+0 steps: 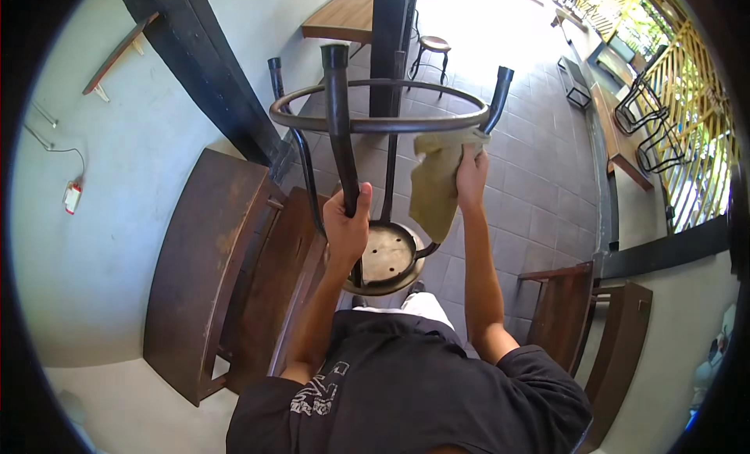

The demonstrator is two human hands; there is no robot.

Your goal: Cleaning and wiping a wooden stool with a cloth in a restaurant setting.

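Observation:
An upside-down metal-framed stool [378, 124] is held up before me, its legs and ring footrest uppermost and the underside of its round seat [387, 256] lowest. My left hand [347, 224] is wrapped around the near dark metal leg, below the ring. A yellowish-green cloth [435, 187] hangs from my right hand [472, 175], which grips it against the right-hand leg just under the ring. Part of that leg is hidden behind the cloth. The leg ends bear dark caps.
Wooden benches or tables stand at my left [199, 266] and right [562, 313]. A dark post [387, 55] rises ahead, near another stool [435, 44]. Metal-framed stools rest on the wooden counter [621, 137] at right. Grey floor tiles extend ahead.

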